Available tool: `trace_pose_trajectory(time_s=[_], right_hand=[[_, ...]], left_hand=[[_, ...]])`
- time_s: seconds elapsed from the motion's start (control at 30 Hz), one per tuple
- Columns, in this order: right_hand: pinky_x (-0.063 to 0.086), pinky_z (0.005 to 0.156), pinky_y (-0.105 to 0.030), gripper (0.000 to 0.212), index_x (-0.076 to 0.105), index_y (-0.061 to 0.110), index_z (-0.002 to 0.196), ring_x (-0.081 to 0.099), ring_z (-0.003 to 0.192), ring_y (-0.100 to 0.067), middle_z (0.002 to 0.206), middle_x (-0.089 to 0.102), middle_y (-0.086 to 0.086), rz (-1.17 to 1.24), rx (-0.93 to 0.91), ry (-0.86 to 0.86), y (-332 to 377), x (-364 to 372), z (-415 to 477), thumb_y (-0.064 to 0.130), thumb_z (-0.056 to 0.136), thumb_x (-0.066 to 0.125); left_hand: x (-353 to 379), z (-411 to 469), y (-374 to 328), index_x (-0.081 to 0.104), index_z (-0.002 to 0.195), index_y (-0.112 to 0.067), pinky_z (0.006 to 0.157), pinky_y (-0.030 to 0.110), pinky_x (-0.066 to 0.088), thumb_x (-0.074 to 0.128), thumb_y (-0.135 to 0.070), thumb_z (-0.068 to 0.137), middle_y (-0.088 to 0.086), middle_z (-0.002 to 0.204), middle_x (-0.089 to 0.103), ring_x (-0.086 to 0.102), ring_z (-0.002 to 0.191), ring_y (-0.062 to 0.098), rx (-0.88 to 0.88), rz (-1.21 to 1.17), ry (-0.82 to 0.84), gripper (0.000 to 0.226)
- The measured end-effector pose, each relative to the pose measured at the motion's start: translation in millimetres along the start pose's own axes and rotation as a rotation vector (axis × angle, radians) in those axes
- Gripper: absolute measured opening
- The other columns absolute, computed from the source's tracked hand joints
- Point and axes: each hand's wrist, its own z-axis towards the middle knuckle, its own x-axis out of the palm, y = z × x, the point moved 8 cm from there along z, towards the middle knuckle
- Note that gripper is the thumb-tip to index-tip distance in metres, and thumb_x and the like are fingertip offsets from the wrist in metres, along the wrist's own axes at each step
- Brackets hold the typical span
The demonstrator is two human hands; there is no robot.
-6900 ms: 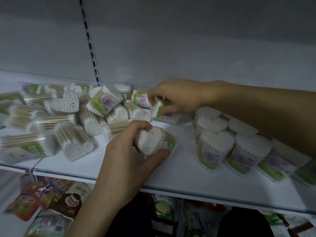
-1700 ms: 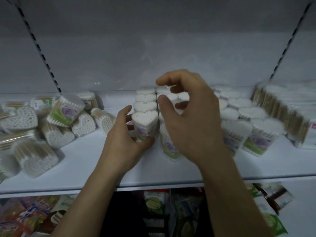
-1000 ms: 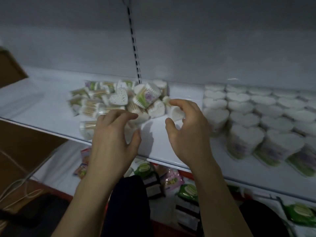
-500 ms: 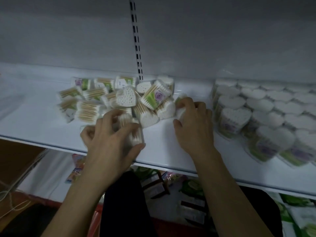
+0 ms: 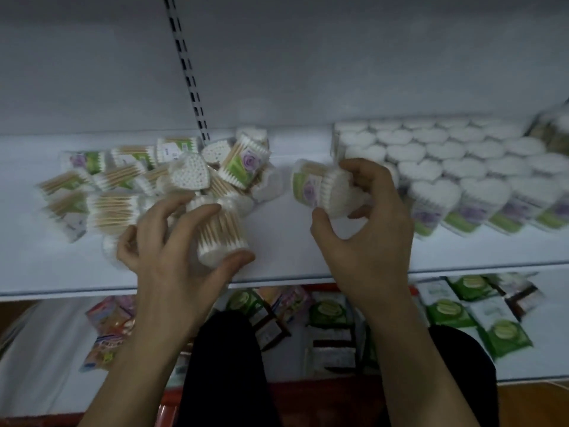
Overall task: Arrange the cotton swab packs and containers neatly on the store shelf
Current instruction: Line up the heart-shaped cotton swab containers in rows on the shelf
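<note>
While the left hand [image 5: 172, 254] grips a wooden-stick swab pack [image 5: 221, 238] by the shelf [image 5: 308, 272] front edge and the right hand [image 5: 366, 229] clasps a heart-shaped pack [image 5: 323, 192] mid-shelf, it looks like gathering; next, stand both beside the upright rows [image 5: 462, 167]

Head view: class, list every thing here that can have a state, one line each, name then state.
left hand: curled round the wooden-stick pack.
wooden-stick pack: held, tilted, at the pile's front edge.
right hand: grips the labelled pack.
labelled pack: held on its side, between pile and rows.
loose pile: jumbled, packs at all angles.
heart-top rows: upright, lined up at the right.
</note>
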Motion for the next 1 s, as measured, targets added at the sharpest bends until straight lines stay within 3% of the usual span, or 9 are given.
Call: trace_pose_trajectory(time_s=[0.1,0.17,0.23,0.3,0.43,0.6,0.67,0.77,1.0], right_hand=[[0.042,0.089,-0.016,0.051,0.054,0.027,0.134,0.054,0.113,-0.011,0.122,0.055,0.006,-0.114,-0.054,-0.014,8,-24,-2,0.016,0.086,0.07],[0.042,0.089,-0.019,0.05,0.057,0.024,0.136,0.053,0.112,-0.015,0.122,0.052,0.006,-0.214,-0.04,0.002,4,-39,-3,0.016,0.087,0.066],[0.038,0.089,-0.009,0.051,0.059,0.024,0.137,0.051,0.111,-0.012,0.121,0.048,0.008,-0.313,0.004,0.046,-8,-49,-2,0.014,0.088,0.069],[0.034,0.086,-0.007,0.054,0.061,0.023,0.135,0.049,0.11,-0.014,0.122,0.048,0.006,-0.413,0.01,0.12,-20,-53,0,0.01,0.085,0.072],[0.028,0.085,-0.013,0.056,0.064,0.021,0.124,0.047,0.113,-0.022,0.115,0.056,0.01,-0.578,-0.042,0.222,-28,-52,10,0.0,0.073,0.073],[0.034,0.081,-0.003,0.041,0.062,0.028,0.116,0.038,0.116,-0.003,0.113,0.058,0.011,-0.528,0.027,0.264,-40,-55,19,0.013,0.079,0.073],[0.042,0.083,-0.014,0.038,0.062,0.03,0.113,0.04,0.117,-0.008,0.112,0.057,0.013,-0.511,0.007,0.242,-43,-58,22,0.016,0.079,0.072],[0.051,0.08,-0.046,0.033,0.064,0.028,0.108,0.045,0.113,-0.02,0.109,0.062,0.015,-0.537,-0.066,0.183,-38,-60,25,0.022,0.076,0.07],[0.048,0.077,-0.05,0.03,0.065,0.028,0.104,0.047,0.107,-0.02,0.108,0.068,0.015,-0.562,-0.122,0.098,-40,-55,26,0.024,0.074,0.071]], left_hand=[[-1,7,-3,0.064,0.123,-0.023,0.108,0.063,0.036,0.068,-0.064,0.078,0.01,0.141,0.05,0.048,0.135,0.034,0.014,-0.124,-0.014,0.061],[2,11,-11,0.066,0.121,-0.014,0.114,0.042,0.038,0.069,-0.057,0.081,0.016,0.139,0.049,0.048,0.132,0.034,0.035,-0.225,-0.012,0.059],[7,15,-20,0.066,0.116,-0.011,0.109,0.016,0.033,0.068,-0.051,0.083,0.02,0.137,0.049,0.048,0.131,0.031,0.032,-0.321,0.008,0.053],[17,17,-32,0.062,0.113,-0.021,0.104,0.011,0.032,0.066,-0.05,0.084,0.018,0.132,0.052,0.049,0.128,0.027,0.032,-0.428,0.046,0.041],[44,24,-54,0.056,0.113,-0.029,0.095,0.01,0.036,0.062,-0.051,0.089,0.004,0.118,0.055,0.053,0.115,0.006,0.03,-0.594,0.118,0.033],[89,37,-66,0.055,0.105,-0.039,0.079,0.023,0.045,0.057,-0.064,0.087,-0.01,0.111,0.058,0.055,0.106,-0.004,-0.051,-0.609,0.256,0.03],[102,42,-70,0.055,0.101,-0.042,0.077,0.024,0.044,0.057,-0.066,0.086,-0.011,0.107,0.059,0.057,0.102,-0.001,-0.073,-0.614,0.285,0.029],[115,48,-76,0.057,0.099,-0.039,0.073,0.02,0.043,0.057,-0.065,0.086,-0.011,0.101,0.061,0.06,0.094,0.003,-0.095,-0.638,0.309,0.03],[122,53,-68,0.064,0.096,-0.025,0.066,0.022,0.047,0.055,-0.069,0.084,-0.012,0.09,0.066,0.064,0.083,0.007,-0.224,-0.711,0.282,0.047]])
